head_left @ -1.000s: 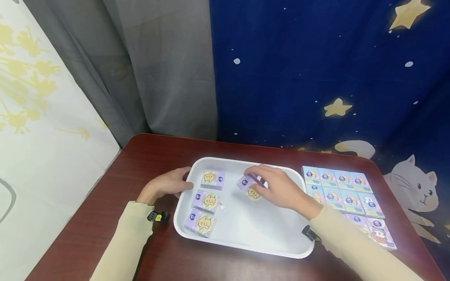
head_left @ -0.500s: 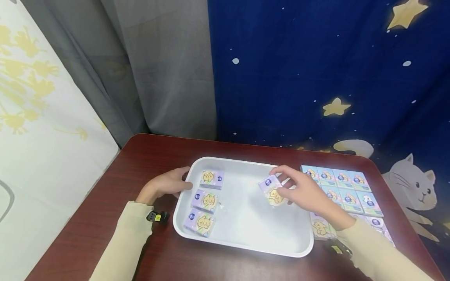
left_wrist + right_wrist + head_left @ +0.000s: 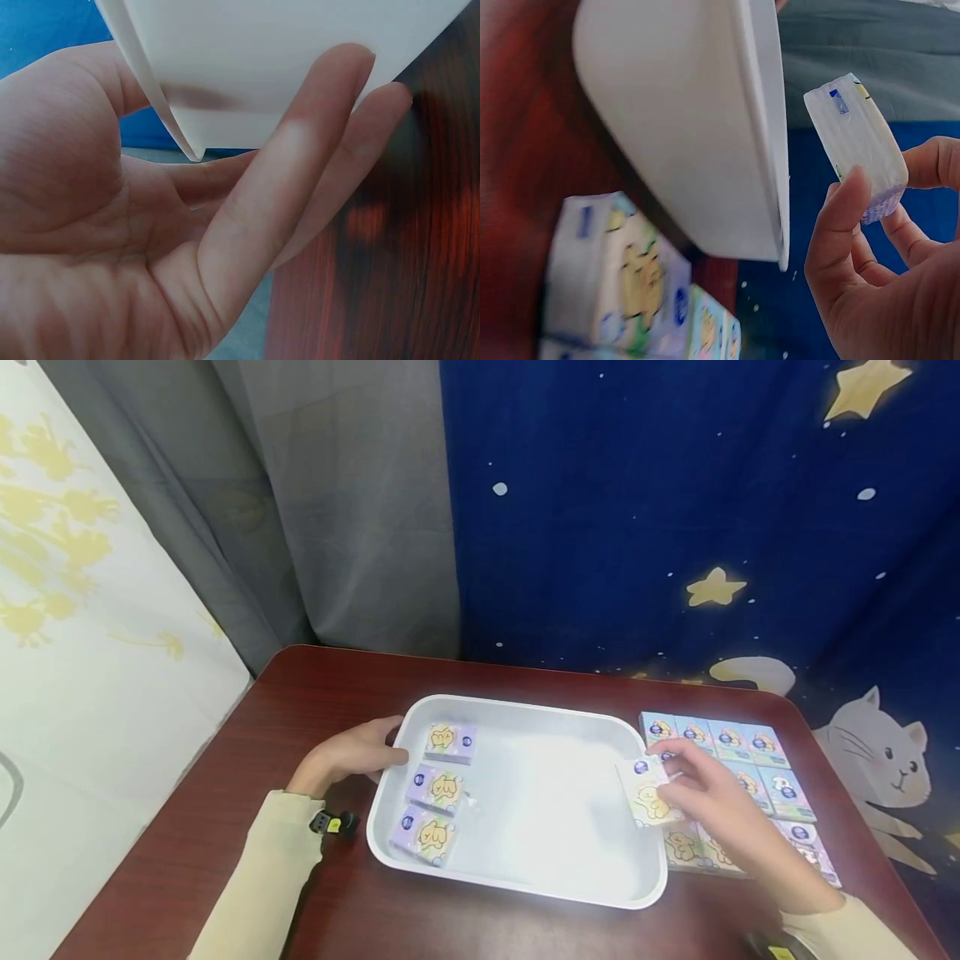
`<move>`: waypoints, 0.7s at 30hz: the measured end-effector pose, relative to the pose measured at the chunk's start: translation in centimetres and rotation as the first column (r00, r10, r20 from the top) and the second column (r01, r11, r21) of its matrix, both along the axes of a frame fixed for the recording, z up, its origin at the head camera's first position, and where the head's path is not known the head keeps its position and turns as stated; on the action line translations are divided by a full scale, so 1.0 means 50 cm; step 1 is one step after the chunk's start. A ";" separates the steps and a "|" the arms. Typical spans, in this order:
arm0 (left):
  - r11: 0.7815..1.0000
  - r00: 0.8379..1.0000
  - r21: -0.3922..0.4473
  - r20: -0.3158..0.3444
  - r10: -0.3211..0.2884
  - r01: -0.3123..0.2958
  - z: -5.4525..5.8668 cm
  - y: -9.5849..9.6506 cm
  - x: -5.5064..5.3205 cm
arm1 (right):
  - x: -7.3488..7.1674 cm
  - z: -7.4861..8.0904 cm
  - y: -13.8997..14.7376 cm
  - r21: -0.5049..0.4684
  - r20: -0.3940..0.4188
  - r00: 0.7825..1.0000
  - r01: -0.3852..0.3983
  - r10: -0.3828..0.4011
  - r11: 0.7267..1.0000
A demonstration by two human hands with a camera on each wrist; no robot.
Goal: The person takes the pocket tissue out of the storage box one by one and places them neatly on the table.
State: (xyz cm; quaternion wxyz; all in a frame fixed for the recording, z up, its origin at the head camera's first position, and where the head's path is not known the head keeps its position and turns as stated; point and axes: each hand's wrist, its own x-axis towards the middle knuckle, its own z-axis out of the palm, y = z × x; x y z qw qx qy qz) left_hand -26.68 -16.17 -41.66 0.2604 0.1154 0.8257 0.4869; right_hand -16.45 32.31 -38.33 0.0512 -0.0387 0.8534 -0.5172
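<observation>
My right hand (image 3: 708,793) pinches a small pack of tissues (image 3: 647,795) with a cartoon dog print, held over the right rim of a white tray (image 3: 547,827). In the right wrist view this tissue pack (image 3: 859,142) hangs between thumb and fingers, above the tray's wall (image 3: 675,127). At the other end, my left hand (image 3: 356,753) grips the tray's left rim. The left wrist view shows its fingers (image 3: 255,202) against the tray's outer side. Three purple tissue packs, top (image 3: 452,743), middle (image 3: 435,789) and bottom (image 3: 423,835), lie along the tray's left side.
To the right of the tray, tissue packs stand in rows: blue ones (image 3: 731,739) at the back, purple ones (image 3: 810,847) nearer. Everything rests on a dark red wooden table (image 3: 360,681). Grey and blue curtains (image 3: 555,527) hang behind the table.
My right hand has carried the tissue pack rightward from the tray's middle to its right rim. My left hand stays on the left rim, and the three packs there lie still.
</observation>
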 end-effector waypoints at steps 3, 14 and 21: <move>1.000 1.000 -0.008 0.003 0.008 -0.008 0.001 0.000 -0.001 | 0.022 -0.010 0.021 0.016 -0.003 0.999 0.035 -0.035 0.999; 1.000 1.000 -0.007 0.002 0.005 -0.005 0.000 0.001 -0.001 | 0.090 -0.051 0.092 -0.012 0.120 0.988 0.100 -0.098 0.995; 1.000 1.000 0.002 0.006 0.004 -0.004 -0.002 0.000 -0.002 | 0.129 -0.072 0.131 -0.113 0.297 0.952 0.110 -0.072 0.988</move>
